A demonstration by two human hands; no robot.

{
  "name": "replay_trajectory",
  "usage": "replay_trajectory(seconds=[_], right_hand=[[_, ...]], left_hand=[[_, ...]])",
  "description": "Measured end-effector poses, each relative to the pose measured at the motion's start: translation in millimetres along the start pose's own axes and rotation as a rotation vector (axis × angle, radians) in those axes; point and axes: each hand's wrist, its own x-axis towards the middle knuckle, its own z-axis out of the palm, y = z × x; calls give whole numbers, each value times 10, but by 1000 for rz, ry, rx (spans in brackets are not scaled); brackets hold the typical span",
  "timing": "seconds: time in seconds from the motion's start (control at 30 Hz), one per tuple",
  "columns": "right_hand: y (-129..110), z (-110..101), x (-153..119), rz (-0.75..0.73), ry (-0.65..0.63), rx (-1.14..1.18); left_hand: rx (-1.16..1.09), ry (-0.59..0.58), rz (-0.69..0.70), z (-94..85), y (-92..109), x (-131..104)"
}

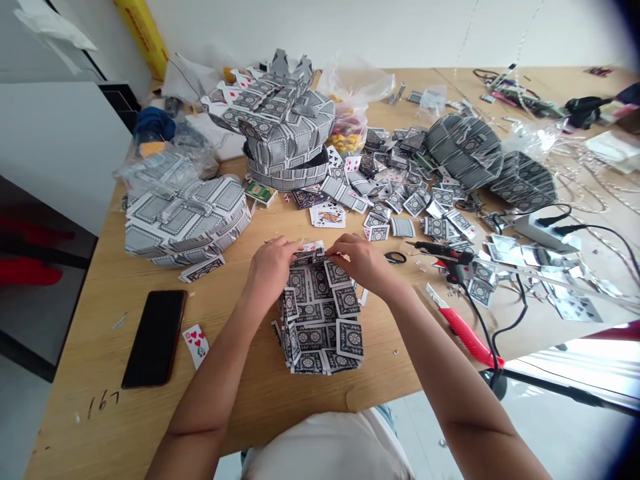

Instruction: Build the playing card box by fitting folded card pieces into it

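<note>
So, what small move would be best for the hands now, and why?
Probably a gentle pinch to align the far edge of the card structure: the left hand and right hand both have fingertips there, while the glue gun lies to the side, unheld.

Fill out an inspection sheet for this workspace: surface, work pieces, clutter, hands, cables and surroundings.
Surface: wooden table, with handwritten marks near the left edge.
Work pieces: card structure of patterned playing cards, between the hands.
Clutter: loose cards, phone, red cutter, glue gun.
Hands: left hand and right hand both grip the structure's far edge.
Cables: black cables beside the glue gun and at the white power strip.
Surroundings: pale wall behind.
</note>
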Motion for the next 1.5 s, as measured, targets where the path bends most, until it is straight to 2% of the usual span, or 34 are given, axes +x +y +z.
replay_trajectory(seconds=[0.17,0.4,0.6,0.97,1.2,1.4,1.5], right_hand=[[-3,19,12,27,-2,2],[32,35,-25,5,40,-8],[23,-4,-63,134,67,43],[28,0,-109,136,109,128],[26,40,-130,75,100,77],[-16,150,-91,-19,144,-99],[-16,207,-53,-22,167,-81]], left_hand=[[63,-37,14,-8,17,-5],[85,-12,46,39,-37,1],[55,-8,33,57,-69,8],[56,-35,67,56,-69,2],[95,-12,49,62,-49,-7],[61,-19,-4,34,-2,-3],[73,-15,-18,32,13,3]])
